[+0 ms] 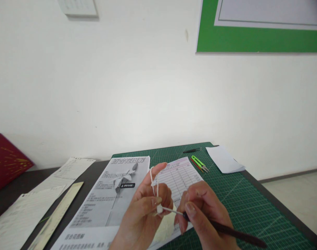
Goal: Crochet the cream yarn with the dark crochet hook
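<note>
My left hand (145, 205) is closed in a pinch on a small white crocheted piece (160, 208). White yarn (152, 178) loops over its raised forefinger. My right hand (202, 211) grips a dark-handled crochet hook (226, 231), and the hook's thin metal tip reaches left into the white piece. Both hands hover over printed sheets at the near edge of a green cutting mat (226, 194).
A grey instruction sheet (109, 198) and a pale form (180, 173) lie under the hands. Green thread snips (199, 163), a dark pen-like tool (191, 150) and a white paper (223, 159) sit at the mat's far end. A ruler (57, 217), more papers (23, 211) and a red box (5, 161) lie left.
</note>
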{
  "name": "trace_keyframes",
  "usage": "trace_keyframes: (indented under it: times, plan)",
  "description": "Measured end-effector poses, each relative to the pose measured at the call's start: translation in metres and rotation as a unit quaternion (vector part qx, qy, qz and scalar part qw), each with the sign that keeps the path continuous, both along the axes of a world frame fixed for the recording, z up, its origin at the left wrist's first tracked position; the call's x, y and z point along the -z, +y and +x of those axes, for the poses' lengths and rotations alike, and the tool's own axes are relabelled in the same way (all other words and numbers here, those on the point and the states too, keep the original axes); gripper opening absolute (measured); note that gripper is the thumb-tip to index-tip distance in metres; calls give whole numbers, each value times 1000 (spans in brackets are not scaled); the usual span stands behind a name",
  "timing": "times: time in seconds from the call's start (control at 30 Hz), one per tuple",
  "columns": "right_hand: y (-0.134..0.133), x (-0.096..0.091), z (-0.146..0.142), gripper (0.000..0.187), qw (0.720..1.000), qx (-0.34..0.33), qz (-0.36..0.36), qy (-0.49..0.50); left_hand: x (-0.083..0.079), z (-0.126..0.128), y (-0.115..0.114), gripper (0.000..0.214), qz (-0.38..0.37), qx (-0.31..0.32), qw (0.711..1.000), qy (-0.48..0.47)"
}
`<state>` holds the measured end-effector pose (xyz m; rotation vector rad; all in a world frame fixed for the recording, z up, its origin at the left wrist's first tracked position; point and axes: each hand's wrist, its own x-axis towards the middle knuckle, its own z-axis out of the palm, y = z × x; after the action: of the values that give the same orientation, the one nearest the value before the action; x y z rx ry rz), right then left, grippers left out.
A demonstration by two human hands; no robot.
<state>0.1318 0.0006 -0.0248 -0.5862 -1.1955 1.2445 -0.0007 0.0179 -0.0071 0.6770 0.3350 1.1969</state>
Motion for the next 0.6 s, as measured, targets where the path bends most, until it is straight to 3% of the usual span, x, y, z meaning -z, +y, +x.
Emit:
trace_keyframes:
  times: [0.43,0.6]
  plan:
    - [3,3,-2,23,999,-23,-7,30,1,0,-2,47,-13,12,1000,-7]
    - [9,3,-8,33,999,-13,29,42,4,7,-1,55,-11,-7,1000,-17]
